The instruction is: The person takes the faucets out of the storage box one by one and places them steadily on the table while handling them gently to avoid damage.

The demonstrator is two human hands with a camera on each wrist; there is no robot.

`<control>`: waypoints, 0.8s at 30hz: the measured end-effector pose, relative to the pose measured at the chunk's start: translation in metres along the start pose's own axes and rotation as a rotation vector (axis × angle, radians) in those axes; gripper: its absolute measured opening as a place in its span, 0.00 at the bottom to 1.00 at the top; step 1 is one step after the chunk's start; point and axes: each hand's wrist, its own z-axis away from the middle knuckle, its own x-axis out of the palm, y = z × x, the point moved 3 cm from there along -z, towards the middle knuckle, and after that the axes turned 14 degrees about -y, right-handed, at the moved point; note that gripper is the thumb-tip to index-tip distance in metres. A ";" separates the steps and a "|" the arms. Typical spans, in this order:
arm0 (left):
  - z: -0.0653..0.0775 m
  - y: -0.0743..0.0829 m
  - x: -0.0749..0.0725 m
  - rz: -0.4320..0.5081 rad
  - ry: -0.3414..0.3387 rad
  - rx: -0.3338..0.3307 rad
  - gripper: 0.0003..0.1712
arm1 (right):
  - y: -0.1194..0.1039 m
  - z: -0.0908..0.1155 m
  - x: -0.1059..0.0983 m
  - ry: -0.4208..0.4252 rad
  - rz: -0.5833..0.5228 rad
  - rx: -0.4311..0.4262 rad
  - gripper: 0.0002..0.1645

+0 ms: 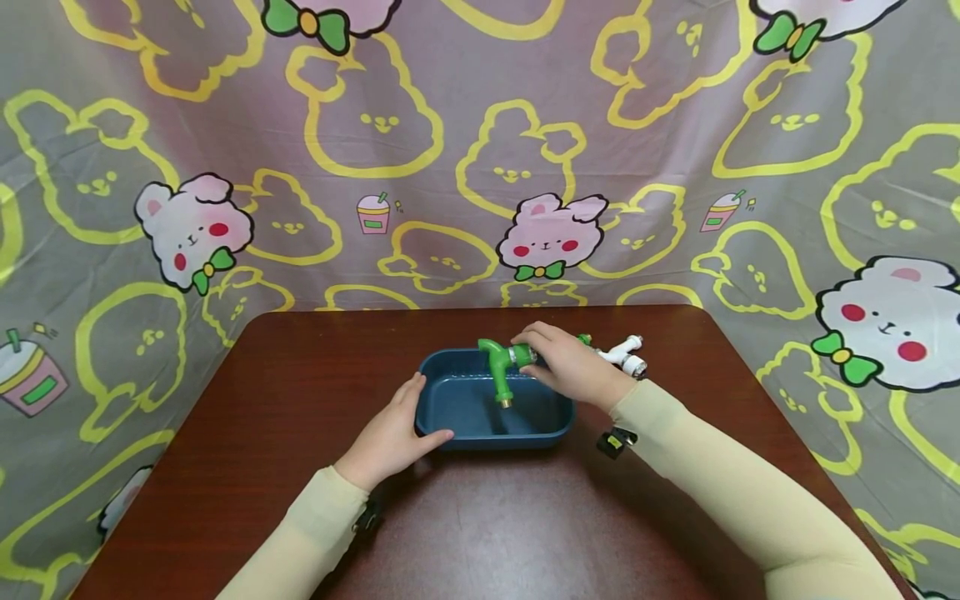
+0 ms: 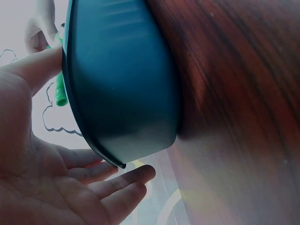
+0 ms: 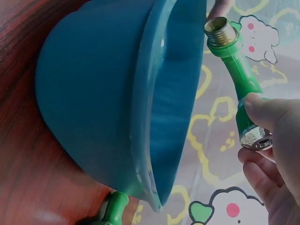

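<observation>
A green plastic tap (image 1: 499,372) with a brass-coloured end hangs over the blue basin (image 1: 480,437), tilted spout down. My right hand (image 1: 567,364) pinches it between thumb and fingers near its silver collar (image 3: 255,138). At the basin's left end is my left hand (image 1: 392,435), its thumb along the near rim and its relaxed fingers by the left side. In the left wrist view, those fingers (image 2: 119,187) extend past the rim with a gap below it. The part of the tap under my right hand is hidden.
Right of the basin lies a white tap (image 1: 624,353) with silver-coloured ends. Beside it another green piece (image 1: 584,339) shows, mostly hidden behind my right hand. The brown table (image 1: 315,358) ends at a patterned curtain (image 1: 442,192) at the back and sides.
</observation>
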 end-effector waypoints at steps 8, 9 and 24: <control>-0.001 0.002 -0.001 -0.018 0.008 0.008 0.60 | 0.003 0.007 -0.002 0.114 -0.031 0.098 0.31; -0.001 0.002 -0.001 -0.018 0.006 0.006 0.60 | 0.004 0.009 -0.002 0.128 -0.037 0.112 0.31; 0.000 0.001 -0.001 -0.028 0.003 -0.001 0.60 | 0.013 0.031 -0.004 0.247 -0.128 0.200 0.31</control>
